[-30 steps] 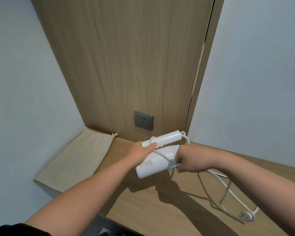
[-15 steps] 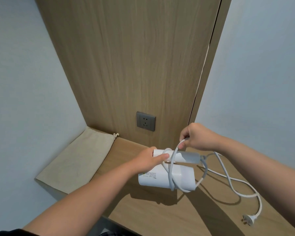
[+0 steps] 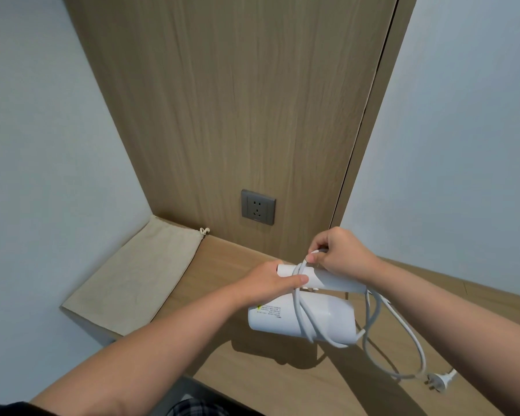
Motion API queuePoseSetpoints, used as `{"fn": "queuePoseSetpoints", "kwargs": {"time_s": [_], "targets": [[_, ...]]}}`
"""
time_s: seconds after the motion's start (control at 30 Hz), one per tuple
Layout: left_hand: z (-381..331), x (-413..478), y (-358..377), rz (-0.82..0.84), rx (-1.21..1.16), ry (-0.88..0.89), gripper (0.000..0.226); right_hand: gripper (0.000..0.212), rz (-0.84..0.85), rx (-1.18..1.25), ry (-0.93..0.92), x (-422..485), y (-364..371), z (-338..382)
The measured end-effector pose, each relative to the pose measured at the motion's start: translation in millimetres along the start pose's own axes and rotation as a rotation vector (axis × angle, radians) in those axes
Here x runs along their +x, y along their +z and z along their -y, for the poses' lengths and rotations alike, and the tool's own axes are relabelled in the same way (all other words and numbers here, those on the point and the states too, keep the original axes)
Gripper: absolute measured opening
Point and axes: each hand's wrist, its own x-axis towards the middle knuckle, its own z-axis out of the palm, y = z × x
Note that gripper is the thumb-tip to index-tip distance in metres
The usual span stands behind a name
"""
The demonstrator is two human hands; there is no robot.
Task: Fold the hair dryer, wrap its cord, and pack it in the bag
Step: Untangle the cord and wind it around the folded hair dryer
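The wooden shelf [image 3: 228,265] carries a beige bag [image 3: 135,280] lying flat, left of both hands; the plug [image 3: 437,382] rests right of them.

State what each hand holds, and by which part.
Left hand grips the folded white hair dryer by its handle end. Right hand pinches the cord above the handle, mid-wrap.

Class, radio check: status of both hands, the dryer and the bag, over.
Left hand gripping folded hair dryer; right hand pinching cord mid-wrap. Plug loose on counter. Bag flat at left, nothing blocking it.
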Motion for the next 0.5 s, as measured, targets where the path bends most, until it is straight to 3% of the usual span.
{"fn": "queuePoseSetpoints", "kwargs": {"time_s": [0.07, 0.2, 0.4, 0.5], "targets": [[0, 0, -1, -0.026, 0.017, 0.001, 0.015, 0.013, 0.031, -0.013, -0.001, 1, 0, -2], [2, 1, -2, -0.061, 0.055, -0.012, 0.044, 0.019, 0.136, -0.044, -0.001, -1, -5, -5], [4, 1, -7, -0.096, 0.112, 0.016, 0.018, 0.035, 0.387, -0.090, -0.042, -17, -9, -18], [1, -3, -9, -0.080, 0.160, 0.050, 0.022, 0.045, 0.466, -0.095, -0.086, -28, -8, -19]]}}
